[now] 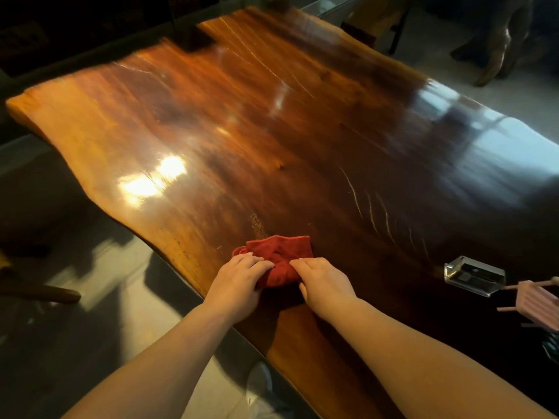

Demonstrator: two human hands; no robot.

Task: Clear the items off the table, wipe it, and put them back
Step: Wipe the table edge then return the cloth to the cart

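Note:
A red cloth [279, 255] lies bunched on the glossy wooden slab table [242, 131], close to its near left edge. My left hand [237, 282] grips the cloth's left side with the fingers curled over it. Beside it, my right hand [325, 281] pinches the cloth's right side. Both hands rest on the tabletop with the cloth between them. A clear plastic holder [475, 275] and a small pink wooden item [537, 303] sit at the table's right end.
The tabletop has wavy live edges and bright light reflections. A wooden stool or chair part [39, 293] stands on the floor at the left. Dark carved furniture legs [496, 55] and a bench [375, 22] stand beyond the far side. The floor is pale tile.

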